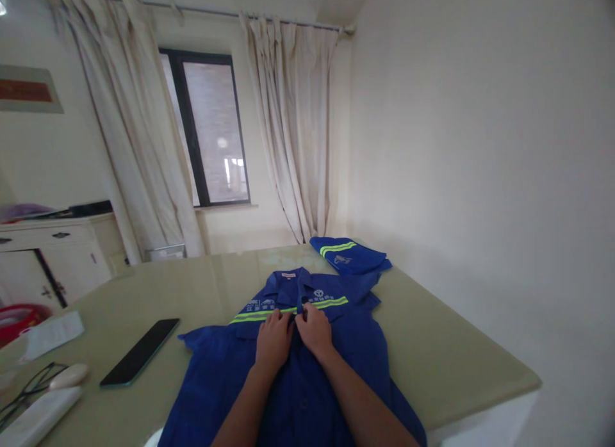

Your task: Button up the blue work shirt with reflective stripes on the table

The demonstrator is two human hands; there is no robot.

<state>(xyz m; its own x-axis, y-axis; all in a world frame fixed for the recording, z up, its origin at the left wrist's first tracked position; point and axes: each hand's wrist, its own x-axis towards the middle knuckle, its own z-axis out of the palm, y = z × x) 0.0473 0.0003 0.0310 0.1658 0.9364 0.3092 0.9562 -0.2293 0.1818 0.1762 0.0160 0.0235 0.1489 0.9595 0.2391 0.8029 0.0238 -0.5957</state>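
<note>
A blue work jacket (353,335) with yellow-green reflective stripes lies spread on the table, front side up, its collar pointing away from me. Both hands meet at its front opening, at the height of the chest stripe. My left hand (275,335) has its fingers curled on the cloth just left of the opening. On the other side my right hand (314,328) pinches the placket edge. The fingertips of both hands nearly touch, and whatever small part lies between them is hidden. A folded blue garment (358,258) with the same striping rests beyond the jacket.
The pale green table (461,370) ends at a corner on the right, near a wall. At left lie a black phone (140,353), eyeglasses (36,383), a white case (41,418) and paper (54,335). A red basin (19,319) stands beyond the left edge.
</note>
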